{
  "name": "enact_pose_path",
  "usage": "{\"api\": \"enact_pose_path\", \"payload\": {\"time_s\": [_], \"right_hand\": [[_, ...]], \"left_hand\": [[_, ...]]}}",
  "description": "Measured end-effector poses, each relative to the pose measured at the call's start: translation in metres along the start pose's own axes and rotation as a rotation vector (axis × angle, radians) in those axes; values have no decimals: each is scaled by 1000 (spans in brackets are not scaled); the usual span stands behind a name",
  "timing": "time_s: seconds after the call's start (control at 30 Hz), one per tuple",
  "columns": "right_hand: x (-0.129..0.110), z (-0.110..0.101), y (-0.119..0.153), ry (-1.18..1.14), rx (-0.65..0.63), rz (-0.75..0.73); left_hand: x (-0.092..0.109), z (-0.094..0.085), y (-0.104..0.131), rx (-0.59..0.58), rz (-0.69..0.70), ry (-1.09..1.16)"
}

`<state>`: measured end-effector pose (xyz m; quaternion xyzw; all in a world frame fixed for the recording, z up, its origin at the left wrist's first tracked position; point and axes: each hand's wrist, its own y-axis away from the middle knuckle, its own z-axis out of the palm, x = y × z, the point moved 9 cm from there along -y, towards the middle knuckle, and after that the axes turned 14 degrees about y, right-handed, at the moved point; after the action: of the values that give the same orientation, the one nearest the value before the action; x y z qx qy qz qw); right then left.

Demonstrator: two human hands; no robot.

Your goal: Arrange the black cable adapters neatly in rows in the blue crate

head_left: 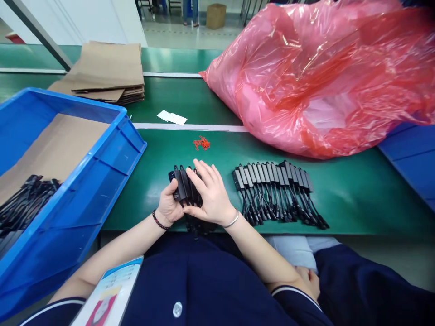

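Near the front edge of the green table, my left hand (169, 204) is closed around the left side of a bundle of black cable adapters (184, 184). Their flat boxes stand side by side, and short cables hang down toward my lap. My right hand (215, 197) lies over the right side of the bundle with its fingers stretched out and apart, hiding part of it. Just beyond my hands is a small heap of red rings (202, 143). On the right, several more adapters (272, 174) lie in a row, cables toward me.
A blue crate (112, 140) with cardboard and more black cables stands at left. Behind it are stacked cardboard sheets (108, 68) and white paper slips (172, 117). A large pink plastic bag (306, 86) covers the back right, beside another blue crate (413, 151).
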<state>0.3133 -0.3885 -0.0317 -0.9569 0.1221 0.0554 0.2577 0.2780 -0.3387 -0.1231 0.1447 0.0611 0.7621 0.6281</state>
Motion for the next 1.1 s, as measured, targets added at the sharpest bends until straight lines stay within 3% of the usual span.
{"api": "enact_pose_path", "payload": {"time_s": [0.27,0.5,0.67,0.77,0.87,0.97,1.1], "right_hand": [[7,9,4,6,28,-36],[3,5,-1,-52,16,4],[-1,4,-1,-69,12,2],[-1,3,1,-59,40,47],[4,1,5,-39,82,203],[4,-1,12,-115,116,298],[2,-5,14,-190,133,311]], "left_hand": [[-17,3,-2,-51,-185,-46],[-16,5,-2,-43,-132,-25],[-22,2,2,-15,-209,-43],[-19,1,1,-10,-145,-34],[-11,3,0,-31,-27,-27],[-4,13,1,-92,32,-61],[0,28,4,-145,74,-150]]}}
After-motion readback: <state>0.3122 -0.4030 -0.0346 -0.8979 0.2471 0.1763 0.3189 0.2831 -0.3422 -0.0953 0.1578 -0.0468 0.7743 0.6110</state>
